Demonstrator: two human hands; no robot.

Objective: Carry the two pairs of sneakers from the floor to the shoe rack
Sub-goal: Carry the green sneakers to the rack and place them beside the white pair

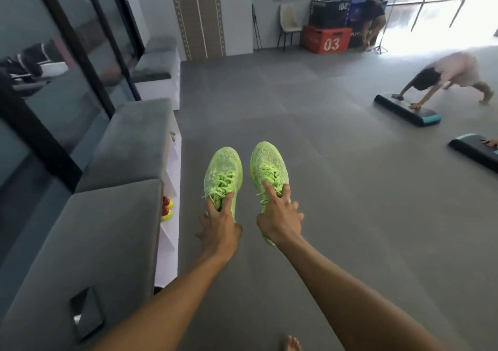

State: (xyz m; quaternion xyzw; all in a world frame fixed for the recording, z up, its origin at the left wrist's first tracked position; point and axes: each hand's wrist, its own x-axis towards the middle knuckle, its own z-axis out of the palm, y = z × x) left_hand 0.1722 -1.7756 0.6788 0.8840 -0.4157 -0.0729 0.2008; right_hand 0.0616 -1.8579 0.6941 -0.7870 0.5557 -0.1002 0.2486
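I hold one pair of lime-green sneakers out in front of me, toes pointing away, above the grey floor. My left hand [219, 222] grips the left green sneaker [223, 171] at its collar. My right hand [279, 217] grips the right green sneaker [268, 163] the same way, index finger laid along the laces. The shoe rack [169, 232], white shelves under a grey cushioned bench top, stands just to my left. A red and yellow pair of sneakers [167, 209] sits in one of its compartments.
A dark phone [86, 314] lies on the grey bench top [107, 229]. Glass partition runs along the left. At right a person does push-ups on an aerobic step [407, 110]; a second step [474, 151] lies nearer. Plyo boxes [326, 39], a chair and a standing person are at the back.
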